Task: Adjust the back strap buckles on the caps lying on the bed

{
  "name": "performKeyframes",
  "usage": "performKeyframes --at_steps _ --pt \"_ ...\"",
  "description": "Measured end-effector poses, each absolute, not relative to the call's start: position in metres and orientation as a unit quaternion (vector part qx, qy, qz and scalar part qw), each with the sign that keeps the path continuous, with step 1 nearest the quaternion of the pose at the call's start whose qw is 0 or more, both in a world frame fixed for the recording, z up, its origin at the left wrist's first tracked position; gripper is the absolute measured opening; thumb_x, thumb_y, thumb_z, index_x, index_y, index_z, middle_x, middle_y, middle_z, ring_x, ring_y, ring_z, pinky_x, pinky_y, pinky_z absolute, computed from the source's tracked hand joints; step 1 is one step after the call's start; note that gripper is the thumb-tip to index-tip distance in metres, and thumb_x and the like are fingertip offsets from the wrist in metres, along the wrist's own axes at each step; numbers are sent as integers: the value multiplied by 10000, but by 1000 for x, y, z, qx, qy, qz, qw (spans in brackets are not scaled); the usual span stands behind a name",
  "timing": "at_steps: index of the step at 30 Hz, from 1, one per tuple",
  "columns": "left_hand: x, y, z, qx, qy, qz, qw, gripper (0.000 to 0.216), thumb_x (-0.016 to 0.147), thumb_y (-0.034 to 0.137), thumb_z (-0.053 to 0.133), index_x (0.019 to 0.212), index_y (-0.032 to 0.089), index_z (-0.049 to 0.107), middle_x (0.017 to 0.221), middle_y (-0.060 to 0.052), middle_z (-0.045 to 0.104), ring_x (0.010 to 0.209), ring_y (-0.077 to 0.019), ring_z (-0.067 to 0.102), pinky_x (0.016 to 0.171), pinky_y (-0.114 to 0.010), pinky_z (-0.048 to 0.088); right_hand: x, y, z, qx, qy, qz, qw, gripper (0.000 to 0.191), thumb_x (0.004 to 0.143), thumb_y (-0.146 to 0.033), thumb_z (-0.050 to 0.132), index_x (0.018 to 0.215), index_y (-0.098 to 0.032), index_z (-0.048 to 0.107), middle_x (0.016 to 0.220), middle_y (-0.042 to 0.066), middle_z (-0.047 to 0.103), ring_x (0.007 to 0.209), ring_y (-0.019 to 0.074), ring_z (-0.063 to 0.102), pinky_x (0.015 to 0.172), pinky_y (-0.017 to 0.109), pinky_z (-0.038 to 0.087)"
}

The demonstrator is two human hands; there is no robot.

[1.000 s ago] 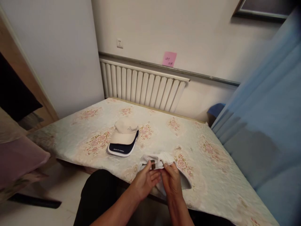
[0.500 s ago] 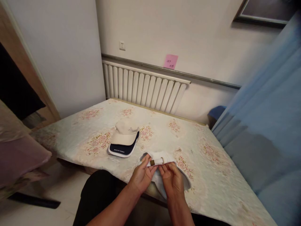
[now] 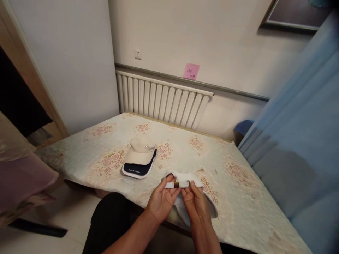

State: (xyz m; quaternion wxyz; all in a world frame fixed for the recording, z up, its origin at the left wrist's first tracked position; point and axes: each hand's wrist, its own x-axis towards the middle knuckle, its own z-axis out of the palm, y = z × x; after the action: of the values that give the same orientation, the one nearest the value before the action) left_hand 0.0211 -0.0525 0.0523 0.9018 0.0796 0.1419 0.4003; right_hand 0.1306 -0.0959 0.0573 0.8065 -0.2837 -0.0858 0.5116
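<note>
A white cap (image 3: 197, 180) lies near the front edge of a bed with a floral cover (image 3: 238, 183). My left hand (image 3: 162, 200) and my right hand (image 3: 197, 208) both pinch the cap's rear adjusting strap, which carries a small brass buckle (image 3: 176, 184). The strap is stretched level between my fingers. My right hand covers part of the cap's brim. Further back on the bed rest a beige cap (image 3: 141, 151) and a dark navy cap (image 3: 137, 169) under it, stacked with their brims toward me.
A white radiator (image 3: 161, 100) runs along the far wall, with a pink sticky note (image 3: 191, 71) above it. A blue curtain (image 3: 299, 141) hangs on the right. A pink cushion (image 3: 23, 176) sits at the left. My dark-clothed leg (image 3: 111, 222) is below the bed's edge.
My hands have turned and pulled the strap out straight; the buckle now shows between my fingers. The stacked caps have not moved.
</note>
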Motion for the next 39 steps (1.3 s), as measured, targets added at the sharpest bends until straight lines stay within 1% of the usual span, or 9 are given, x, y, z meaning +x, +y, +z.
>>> performKeyframes --at_steps 4,6,11,17,23,26,31,36,39 --pt "19 -47 51 24 138 399 906 387 844 395 530 1098 104 554 1176 -131 600 1108 -221 563 970 -350 446 138 -94 69 -282 -100 493 817 235 663 -95 711 847 -216 629 889 10 713 892 159 662 873 303 522" --pt "19 -41 56 13 134 413 901 365 845 374 534 1087 101 554 1110 -131 636 1079 -227 584 938 -360 467 143 -92 79 -277 -110 489 820 268 665 -81 702 885 -217 635 881 7 716 866 151 667 847 293 533" --pt "21 -23 81 12 114 434 894 237 885 211 468 1063 83 558 995 -142 680 983 -219 639 881 -361 499 159 -86 101 -247 -150 487 824 315 703 -74 660 1001 -172 632 890 32 723 829 139 672 796 270 543" --pt "28 -22 76 25 120 421 899 235 882 141 461 1096 78 534 989 -151 683 970 -208 646 895 -350 497 167 -89 77 -221 -68 485 844 262 766 -77 575 1005 -159 642 932 33 724 928 121 648 885 266 496" --pt "38 -29 69 32 111 401 909 248 869 139 489 1106 83 532 1010 -143 675 988 -206 638 906 -350 491 160 -103 68 -194 -44 490 849 330 804 -122 544 1118 -209 596 1051 21 697 1013 115 615 914 281 478" --pt "43 -32 74 48 115 394 911 217 865 154 502 1064 83 552 1002 -142 676 962 -197 646 887 -331 497 155 -109 77 -198 -46 500 842 319 807 -156 546 1119 -196 597 1093 48 680 1040 144 606 950 337 459" --pt "52 -39 79 73 118 355 924 213 856 206 531 1033 97 578 979 -110 686 852 -192 669 842 -332 507 151 -117 83 -192 -63 512 835 386 767 -184 600 1151 -220 577 1160 57 647 1078 183 588 1011 417 398" --pt "62 -43 82 72 108 335 933 214 855 222 534 1002 75 586 966 -109 688 876 -207 662 840 -328 505 156 -124 77 -184 -47 526 829 314 746 -219 641 1059 -193 627 1104 70 671 1070 207 596 1013 437 395" --pt "67 -47 86 70 117 337 932 211 860 217 529 987 58 581 952 -128 690 882 -203 662 843 -316 511 163 -126 76 -192 -37 518 832 261 773 -198 611 1034 -194 632 1062 61 687 1053 187 606 1002 418 411"
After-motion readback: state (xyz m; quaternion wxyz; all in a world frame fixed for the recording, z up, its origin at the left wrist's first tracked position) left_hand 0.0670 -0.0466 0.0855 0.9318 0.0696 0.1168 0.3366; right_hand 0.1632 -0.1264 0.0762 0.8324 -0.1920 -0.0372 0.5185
